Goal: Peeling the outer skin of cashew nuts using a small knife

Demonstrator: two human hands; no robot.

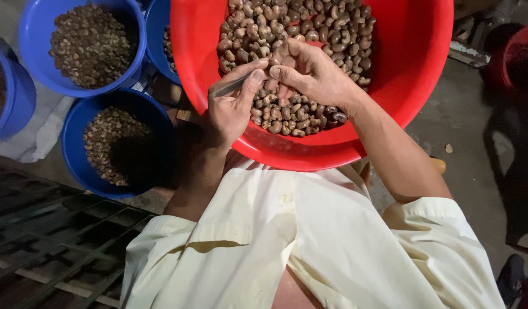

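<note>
We see the left hand (232,106) closed around a thin metal blade (229,87), the thumb pressed along its top and the tip of the tool pointing left, away from the other hand. The right hand (309,71) sits just beside it, thumb and fingertips pinched together on a single cashew nut (276,59), with the remaining fingers curled down into the heap. Both hands meet over the near side of a large red plastic basin (412,63), which rests against our lap and holds a pile of brown-skinned cashew nuts (301,26); the heap fills the middle and the near part, while the right inner wall of the basin stays bare. Our forearms come up from the sleeves of a pale cream shirt (309,240) that fills the lower part of the view. To the left of the basin stand blue buckets: one at the upper left (38,34) with darker nuts in it, one lower down (75,149) partly filled with paler pieces, a third (156,40) squeezed behind the basin's rim, and a fourth (20,97) cut by the left edge. A dark metal grate (46,240) lies at the lower left, and a grey concrete floor (470,126) shows on the right, near another red tub (518,51).
</note>
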